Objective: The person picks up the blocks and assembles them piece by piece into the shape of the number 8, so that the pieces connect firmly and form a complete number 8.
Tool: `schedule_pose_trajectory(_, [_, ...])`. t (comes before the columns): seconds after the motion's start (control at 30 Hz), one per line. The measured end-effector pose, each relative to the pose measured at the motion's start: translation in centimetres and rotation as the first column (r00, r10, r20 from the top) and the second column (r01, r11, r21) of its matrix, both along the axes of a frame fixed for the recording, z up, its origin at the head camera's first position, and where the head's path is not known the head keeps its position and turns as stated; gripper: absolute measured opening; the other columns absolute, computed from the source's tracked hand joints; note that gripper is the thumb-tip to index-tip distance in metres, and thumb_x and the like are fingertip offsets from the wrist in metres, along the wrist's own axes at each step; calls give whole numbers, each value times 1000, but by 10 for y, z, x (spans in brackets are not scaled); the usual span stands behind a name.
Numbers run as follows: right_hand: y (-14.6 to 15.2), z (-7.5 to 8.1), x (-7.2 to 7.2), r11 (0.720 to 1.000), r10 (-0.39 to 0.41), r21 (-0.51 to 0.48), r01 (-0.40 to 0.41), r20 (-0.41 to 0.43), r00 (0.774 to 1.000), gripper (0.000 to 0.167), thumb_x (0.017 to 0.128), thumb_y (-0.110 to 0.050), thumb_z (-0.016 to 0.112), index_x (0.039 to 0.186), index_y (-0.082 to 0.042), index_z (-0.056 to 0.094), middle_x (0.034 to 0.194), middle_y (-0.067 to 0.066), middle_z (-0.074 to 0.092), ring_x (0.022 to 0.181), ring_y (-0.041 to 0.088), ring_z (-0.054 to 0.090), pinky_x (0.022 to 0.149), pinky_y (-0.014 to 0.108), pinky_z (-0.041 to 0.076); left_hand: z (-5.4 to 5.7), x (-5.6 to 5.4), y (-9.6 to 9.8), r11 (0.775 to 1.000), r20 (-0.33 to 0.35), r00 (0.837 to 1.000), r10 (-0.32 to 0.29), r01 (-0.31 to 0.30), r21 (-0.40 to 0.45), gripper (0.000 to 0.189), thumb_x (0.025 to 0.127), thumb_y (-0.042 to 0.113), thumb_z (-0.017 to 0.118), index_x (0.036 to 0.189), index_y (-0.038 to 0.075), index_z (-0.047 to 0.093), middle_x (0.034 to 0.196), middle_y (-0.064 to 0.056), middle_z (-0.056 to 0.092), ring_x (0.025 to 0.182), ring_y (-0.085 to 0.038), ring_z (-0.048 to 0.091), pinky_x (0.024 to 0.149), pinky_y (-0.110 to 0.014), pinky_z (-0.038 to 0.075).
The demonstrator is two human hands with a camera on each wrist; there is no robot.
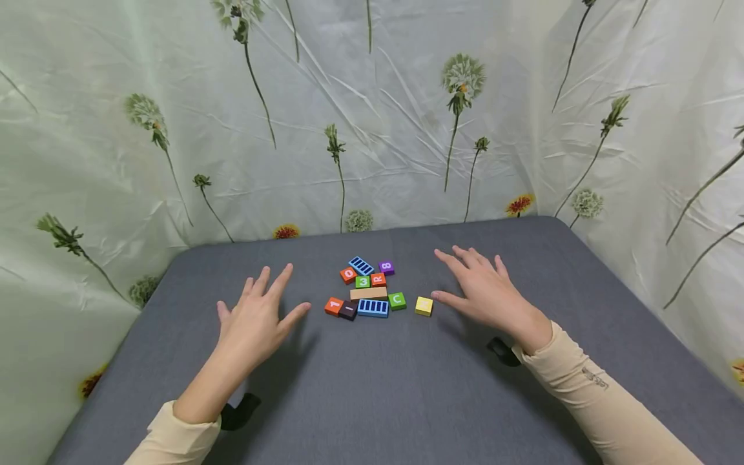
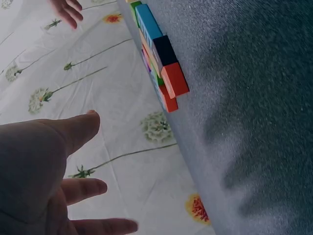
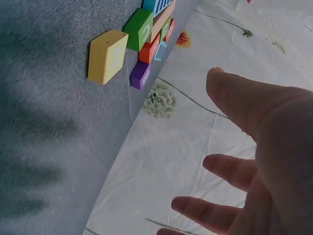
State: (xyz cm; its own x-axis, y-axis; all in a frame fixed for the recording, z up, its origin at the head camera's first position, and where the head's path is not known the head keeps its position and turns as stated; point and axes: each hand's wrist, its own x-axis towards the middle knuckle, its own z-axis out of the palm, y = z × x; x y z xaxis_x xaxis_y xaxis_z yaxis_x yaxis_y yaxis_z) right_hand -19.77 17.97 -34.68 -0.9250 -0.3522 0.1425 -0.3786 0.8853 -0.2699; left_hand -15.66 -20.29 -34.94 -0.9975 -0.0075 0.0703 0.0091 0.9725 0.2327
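The grey worktop [image 1: 372, 387] is strewn with colored blocks [image 1: 363, 281]: a purple 8 block [image 1: 386, 268] at the far side, a tan plank [image 1: 369, 294] mid-cluster, an orange 1 block [image 1: 334, 306] at near left. A yellow block [image 1: 423, 306], its marking hard to read, is set apart at the right.

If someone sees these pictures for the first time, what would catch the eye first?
Probably the cluster of colourful blocks on the grey table, the yellow block apart to its right. Then the left hand and right hand, spread empty on either side, and the flowered curtain behind.
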Motion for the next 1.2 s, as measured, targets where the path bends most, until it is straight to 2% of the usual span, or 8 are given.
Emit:
schedule_pose_trajectory(0.1, [-8,-2,-6,1000,18,5,-18,-21,1000,71,99,-45,76,160,-18,51,161,21,52,146,51,49,119,82,24,-2,-3,4,1000,-29,999,-22,22,6,80,102,54,69,168,23,37,165,-27,45,146,-53,50,109,-88,27])
schedule_pose_trajectory(0.17, [-14,-4,-10,999,34,10,-34,-26,999,66,99,-44,77,156,-18,58,154,18,59,139,47,56,118,79,29,-4,-5,6,999,-46,998,-38,38,9,77,101,52,71,165,19,43,158,-26,54,137,-50,59,106,-82,38])
schedule_pose_trajectory(0.33, [-29,-11,-22,997,75,19,-74,-15,997,48,99,-38,78,143,-19,70,138,12,70,126,40,65,109,72,42,-10,-10,9,997,-75,995,-63,67,42,66,99,47,75,153,13,58,142,-22,68,123,-42,69,90,-65,56])
schedule_pose_trajectory(0.5, [-41,-18,-30,994,106,15,-106,6,994,38,99,-35,79,134,-18,76,126,8,73,112,31,68,95,60,51,-16,-18,13,992,-61,996,-72,78,98,52,97,41,79,138,10,70,123,-15,77,105,-33,73,79,-55,59])
schedule_pose_trajectory(0.63, [-52,-21,-36,991,132,20,-132,10,991,34,98,-34,80,129,-19,79,114,5,74,101,24,69,84,50,52,-21,-24,15,989,-42,997,-68,73,132,44,95,39,81,129,11,75,114,-11,79,92,-25,72,72,-48,58])
schedule_pose_trajectory(0.87, [-71,-25,-47,984,171,55,-172,15,985,27,97,-33,81,122,-21,82,104,1,73,93,20,69,76,42,49,-30,-34,21,982,-9,998,-60,60,179,38,93,39,83,120,12,78,106,-8,80,89,-23,73,70,-46,57])
schedule_pose_trajectory(1.03, [-82,-30,-52,980,180,75,-183,40,983,24,96,-30,83,119,-22,82,101,-1,72,92,18,68,77,42,49,-35,-40,28,983,27,998,-64,58,176,37,93,41,83,116,12,79,98,-4,77,83,-21,69,66,-41,54])
schedule_pose_trajectory(1.2, [-88,-31,-55,980,179,71,-184,69,981,21,97,-29,82,116,-21,82,96,-3,69,86,15,63,74,38,45,-37,-44,33,985,50,997,-54,44,170,34,92,40,83,113,14,79,97,-3,76,82,-20,68,67,-41,54])
